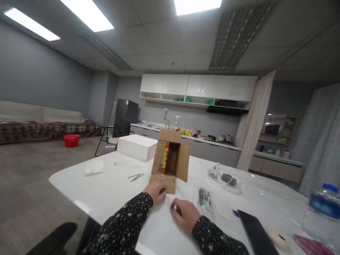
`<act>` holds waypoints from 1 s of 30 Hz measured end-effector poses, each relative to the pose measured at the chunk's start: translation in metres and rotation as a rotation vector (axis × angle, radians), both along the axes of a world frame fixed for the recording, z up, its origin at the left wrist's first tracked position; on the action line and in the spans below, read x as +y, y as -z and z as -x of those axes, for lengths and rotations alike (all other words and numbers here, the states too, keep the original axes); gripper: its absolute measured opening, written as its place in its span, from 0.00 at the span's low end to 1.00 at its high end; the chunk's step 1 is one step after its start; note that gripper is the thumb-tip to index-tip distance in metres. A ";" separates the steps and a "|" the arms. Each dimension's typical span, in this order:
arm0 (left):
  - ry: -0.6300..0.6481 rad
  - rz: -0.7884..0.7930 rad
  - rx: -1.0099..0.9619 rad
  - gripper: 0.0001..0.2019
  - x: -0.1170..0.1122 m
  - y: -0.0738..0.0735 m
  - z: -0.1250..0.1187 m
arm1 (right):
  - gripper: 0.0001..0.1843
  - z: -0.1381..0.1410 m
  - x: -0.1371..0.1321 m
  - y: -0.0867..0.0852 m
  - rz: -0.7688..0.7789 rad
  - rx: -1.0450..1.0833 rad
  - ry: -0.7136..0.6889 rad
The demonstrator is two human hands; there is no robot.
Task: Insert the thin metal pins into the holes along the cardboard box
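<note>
A brown cardboard box stands open towards me on the white table, its flaps folded outward and a red-and-yellow tape strip along the opening. My left hand is closed at the left corner of the near flap, fingers curled over the cardboard. Just right of the flap, my right hand hovers low or rests at the table, fingers curled in; whatever they hold, if anything, is hidden. Close to it lies a clear plastic pack with dark items inside. Several thin metal rods lie left of the box.
Behind the box on the left is a white box. To the right are a white basket-like item with a grey thing in it, a flat black object, and a water bottle. A plastic bag lies near the table's left edge.
</note>
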State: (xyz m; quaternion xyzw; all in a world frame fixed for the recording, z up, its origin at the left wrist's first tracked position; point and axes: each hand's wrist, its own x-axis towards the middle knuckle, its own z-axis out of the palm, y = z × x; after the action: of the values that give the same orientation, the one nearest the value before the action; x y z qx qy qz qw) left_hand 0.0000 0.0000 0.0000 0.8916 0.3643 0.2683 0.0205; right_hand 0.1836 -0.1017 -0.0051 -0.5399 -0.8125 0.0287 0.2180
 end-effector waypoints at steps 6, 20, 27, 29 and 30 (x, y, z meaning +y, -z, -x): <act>0.026 0.032 -0.012 0.09 0.001 0.004 0.003 | 0.09 0.001 0.001 -0.001 0.007 -0.014 0.018; 0.053 0.064 -0.006 0.08 -0.012 0.006 0.012 | 0.09 0.002 -0.002 -0.007 0.023 -0.017 0.024; 0.059 0.043 -0.002 0.05 -0.019 0.004 0.013 | 0.09 0.002 -0.003 -0.006 0.017 -0.020 0.026; 0.052 0.048 -0.006 0.05 -0.020 0.002 0.014 | 0.09 0.002 -0.004 -0.007 0.015 -0.018 0.026; 0.051 0.050 -0.009 0.05 -0.021 0.002 0.014 | 0.09 0.002 -0.004 -0.007 0.017 -0.017 0.026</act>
State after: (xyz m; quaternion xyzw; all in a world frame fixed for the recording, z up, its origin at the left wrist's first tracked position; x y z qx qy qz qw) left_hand -0.0136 -0.0211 -0.0015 0.8985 0.3482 0.2623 0.0511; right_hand 0.1813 -0.1053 0.0019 -0.5525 -0.8070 0.0281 0.2067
